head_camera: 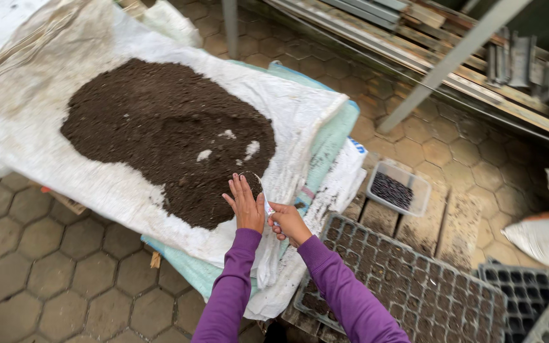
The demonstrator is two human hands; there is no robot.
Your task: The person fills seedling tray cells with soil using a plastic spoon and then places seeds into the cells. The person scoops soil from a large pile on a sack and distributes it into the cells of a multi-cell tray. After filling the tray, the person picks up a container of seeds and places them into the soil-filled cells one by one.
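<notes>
A wide heap of dark soil [166,136] lies on white woven sacking [27,114]. At the heap's near edge, my right hand [288,222] grips the handle of a small pale scoop [258,187] that is pushed into the soil. My left hand [245,204] lies flat and open beside the scoop, fingers spread against the soil. Both arms wear purple sleeves. A black seedling tray [414,286], partly filled with soil, lies just right of my hands.
A small clear tub with dark contents [396,188] sits on wooden planks. More empty black trays [528,295] lie at bottom right, a white sack [544,238] at right. Metal poles [452,60] and stacked timber run along the top. Hexagonal paving surrounds everything.
</notes>
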